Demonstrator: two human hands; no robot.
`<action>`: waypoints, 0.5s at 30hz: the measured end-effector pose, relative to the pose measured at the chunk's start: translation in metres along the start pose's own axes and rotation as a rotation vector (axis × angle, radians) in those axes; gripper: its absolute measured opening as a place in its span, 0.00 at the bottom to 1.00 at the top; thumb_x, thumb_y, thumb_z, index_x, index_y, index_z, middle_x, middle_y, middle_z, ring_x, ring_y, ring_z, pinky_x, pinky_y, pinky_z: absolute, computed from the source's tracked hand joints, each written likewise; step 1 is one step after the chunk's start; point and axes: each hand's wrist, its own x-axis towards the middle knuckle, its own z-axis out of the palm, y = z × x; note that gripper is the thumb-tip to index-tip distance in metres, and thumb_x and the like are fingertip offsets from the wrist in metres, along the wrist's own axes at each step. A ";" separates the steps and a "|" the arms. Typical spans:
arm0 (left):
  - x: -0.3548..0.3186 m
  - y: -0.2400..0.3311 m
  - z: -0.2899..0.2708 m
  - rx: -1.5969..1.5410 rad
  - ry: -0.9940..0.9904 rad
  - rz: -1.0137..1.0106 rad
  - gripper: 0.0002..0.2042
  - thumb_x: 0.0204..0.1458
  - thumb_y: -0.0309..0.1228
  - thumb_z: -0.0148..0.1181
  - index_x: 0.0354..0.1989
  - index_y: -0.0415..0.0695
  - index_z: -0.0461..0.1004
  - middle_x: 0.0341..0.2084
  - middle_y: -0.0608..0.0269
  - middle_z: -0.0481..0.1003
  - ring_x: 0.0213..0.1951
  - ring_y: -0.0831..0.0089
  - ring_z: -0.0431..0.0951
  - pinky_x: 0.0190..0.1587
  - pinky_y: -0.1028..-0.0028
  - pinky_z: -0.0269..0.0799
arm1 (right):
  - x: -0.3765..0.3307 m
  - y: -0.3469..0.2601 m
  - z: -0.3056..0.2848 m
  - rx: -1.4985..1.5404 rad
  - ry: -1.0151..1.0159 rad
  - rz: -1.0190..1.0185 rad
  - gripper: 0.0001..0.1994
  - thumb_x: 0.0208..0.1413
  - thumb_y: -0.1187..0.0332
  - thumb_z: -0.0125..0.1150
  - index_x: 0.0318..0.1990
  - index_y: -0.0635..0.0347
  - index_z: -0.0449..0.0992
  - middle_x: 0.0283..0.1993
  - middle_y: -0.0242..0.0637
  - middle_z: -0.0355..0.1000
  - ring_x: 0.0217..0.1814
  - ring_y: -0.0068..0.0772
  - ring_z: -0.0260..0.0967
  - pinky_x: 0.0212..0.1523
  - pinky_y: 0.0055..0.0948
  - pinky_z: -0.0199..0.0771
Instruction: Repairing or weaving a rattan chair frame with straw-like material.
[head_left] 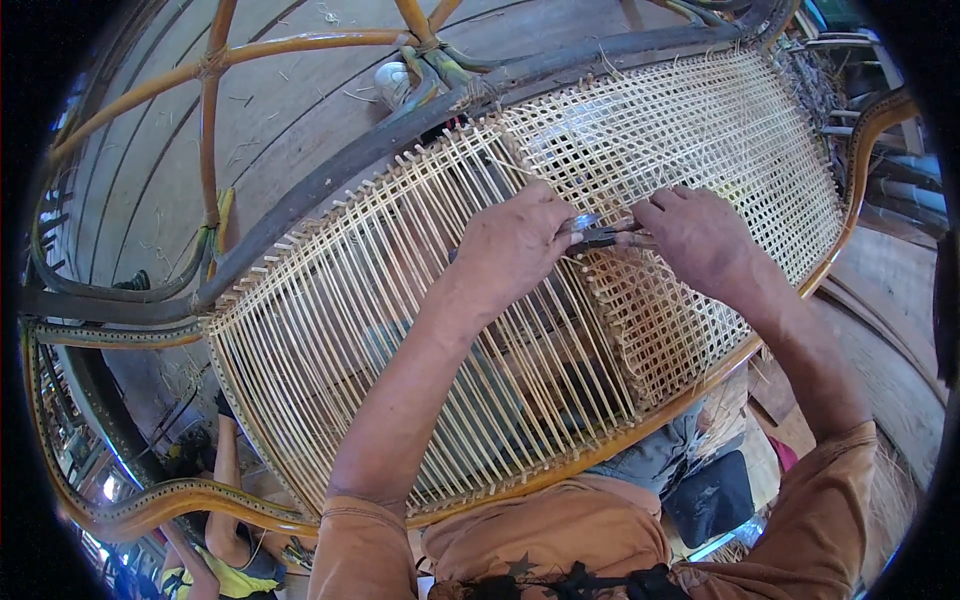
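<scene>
A long rattan frame (560, 470) carries pale cane strands (330, 300) stretched across it; its right part is woven into an open mesh (700, 130). My left hand (515, 240) rests on the strands near the middle, fingers closed on a small metal tool (590, 235). My right hand (695, 235) meets it from the right, fingertips pinched at the tool's tip and a cane strand. A denser woven patch (660, 320) lies just below both hands.
A dark curved rail (330, 180) edges the frame's far side, with bent rattan poles (210, 110) beyond it on a wooden floor. More frame pieces (130, 500) lie at lower left, where another person's arm (228, 480) shows. A dark bag (715, 495) sits under the frame.
</scene>
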 end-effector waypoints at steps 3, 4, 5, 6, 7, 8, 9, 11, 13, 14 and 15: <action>0.008 -0.008 -0.007 0.004 -0.093 -0.001 0.09 0.50 0.34 0.57 0.35 0.42 0.73 0.29 0.58 0.70 0.34 0.60 0.73 0.38 0.65 0.69 | 0.006 0.002 -0.018 0.016 -0.057 -0.077 0.09 0.52 0.64 0.53 0.35 0.58 0.72 0.30 0.38 0.70 0.36 0.40 0.71 0.37 0.38 0.70; 0.011 -0.009 -0.007 0.002 -0.093 -0.002 0.09 0.50 0.34 0.57 0.35 0.42 0.73 0.29 0.58 0.70 0.34 0.60 0.73 0.38 0.65 0.69 | 0.008 0.001 -0.025 -0.008 -0.052 -0.116 0.09 0.53 0.62 0.53 0.33 0.58 0.73 0.28 0.39 0.69 0.33 0.40 0.71 0.35 0.38 0.70; 0.014 -0.009 -0.006 0.026 -0.077 0.005 0.10 0.50 0.34 0.57 0.35 0.41 0.74 0.29 0.58 0.70 0.33 0.62 0.73 0.38 0.66 0.69 | 0.009 0.002 -0.031 -0.032 -0.048 -0.156 0.11 0.54 0.61 0.52 0.31 0.58 0.73 0.25 0.39 0.69 0.31 0.41 0.71 0.32 0.39 0.70; 0.016 -0.008 -0.007 0.049 -0.062 0.013 0.10 0.50 0.35 0.56 0.35 0.41 0.74 0.29 0.58 0.71 0.33 0.63 0.73 0.37 0.66 0.68 | 0.003 0.004 -0.037 -0.004 0.039 -0.207 0.12 0.55 0.59 0.52 0.29 0.58 0.73 0.24 0.39 0.69 0.30 0.40 0.71 0.31 0.39 0.69; 0.019 -0.003 -0.018 0.051 -0.064 0.002 0.10 0.50 0.35 0.56 0.35 0.41 0.74 0.29 0.58 0.71 0.33 0.63 0.73 0.37 0.66 0.68 | 0.001 0.007 -0.047 0.003 0.038 -0.216 0.12 0.55 0.59 0.52 0.29 0.58 0.73 0.24 0.39 0.69 0.30 0.40 0.71 0.31 0.39 0.69; 0.024 0.010 -0.033 -0.154 -0.140 -0.094 0.10 0.51 0.35 0.56 0.35 0.41 0.74 0.27 0.60 0.71 0.32 0.67 0.72 0.37 0.68 0.67 | -0.003 0.011 -0.060 -0.025 0.020 -0.174 0.12 0.56 0.60 0.51 0.30 0.58 0.73 0.24 0.39 0.69 0.30 0.40 0.71 0.31 0.39 0.69; 0.027 0.020 -0.045 -0.359 -0.215 -0.189 0.10 0.52 0.35 0.56 0.35 0.41 0.74 0.26 0.63 0.72 0.31 0.71 0.71 0.37 0.69 0.67 | -0.006 0.014 -0.072 -0.054 0.002 -0.131 0.12 0.56 0.60 0.51 0.31 0.58 0.74 0.24 0.40 0.69 0.29 0.40 0.71 0.32 0.38 0.69; 0.022 0.024 -0.059 -0.434 -0.118 -0.176 0.09 0.53 0.35 0.54 0.34 0.42 0.75 0.23 0.67 0.71 0.28 0.78 0.69 0.34 0.73 0.66 | -0.002 0.001 -0.096 -0.056 -0.080 0.009 0.11 0.56 0.61 0.50 0.34 0.58 0.74 0.27 0.40 0.69 0.31 0.40 0.71 0.34 0.38 0.70; 0.016 0.017 -0.070 -0.439 0.024 -0.042 0.10 0.54 0.35 0.54 0.34 0.40 0.74 0.22 0.68 0.71 0.25 0.80 0.68 0.31 0.75 0.66 | -0.002 -0.009 -0.097 -0.066 -0.152 0.140 0.10 0.57 0.62 0.50 0.37 0.58 0.73 0.30 0.40 0.70 0.33 0.40 0.71 0.36 0.37 0.71; 0.013 0.016 -0.069 -0.503 -0.012 -0.104 0.11 0.55 0.34 0.53 0.34 0.38 0.73 0.23 0.67 0.72 0.23 0.81 0.69 0.30 0.79 0.67 | -0.007 -0.009 -0.083 -0.003 -0.039 0.104 0.08 0.53 0.68 0.51 0.37 0.60 0.72 0.32 0.41 0.69 0.36 0.42 0.70 0.38 0.38 0.71; 0.010 0.015 -0.067 -0.503 -0.008 -0.091 0.11 0.55 0.34 0.53 0.34 0.38 0.73 0.23 0.67 0.72 0.23 0.81 0.69 0.30 0.79 0.67 | -0.011 -0.009 -0.069 0.059 0.075 0.062 0.07 0.50 0.74 0.51 0.37 0.62 0.70 0.34 0.42 0.69 0.40 0.44 0.69 0.40 0.38 0.71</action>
